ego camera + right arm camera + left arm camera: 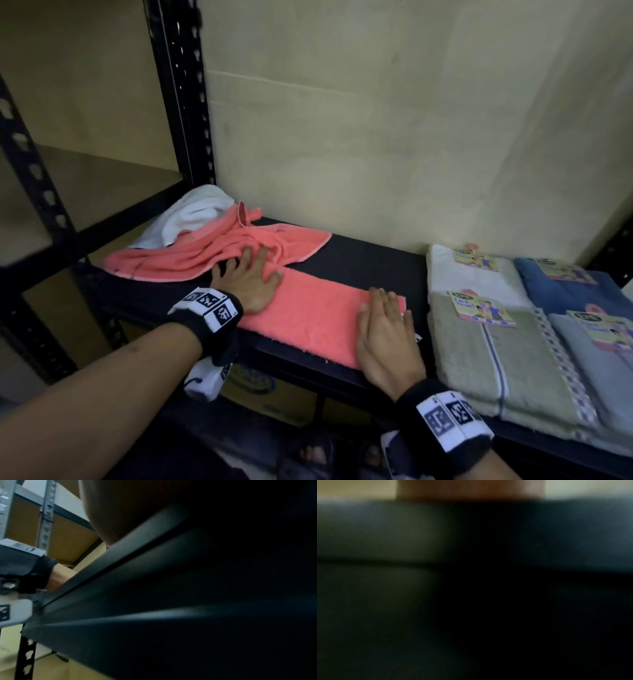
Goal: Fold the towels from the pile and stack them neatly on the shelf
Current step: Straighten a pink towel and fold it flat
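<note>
A coral-pink towel lies on the black shelf; its near part is a flat folded strip, its far part is crumpled. My left hand rests flat with spread fingers on the strip's left end. At the strip's right end my right hand presses down with straight fingers. A crumpled white towel sits behind the pink one, at the back left. The left wrist view is dark and blurred. In the right wrist view only the shelf's front rail and my left wrist show.
Folded towels with paper tags are stacked on the shelf's right side: white, green, blue and grey. A black perforated upright stands at the back left. A cardboard box sits under the shelf.
</note>
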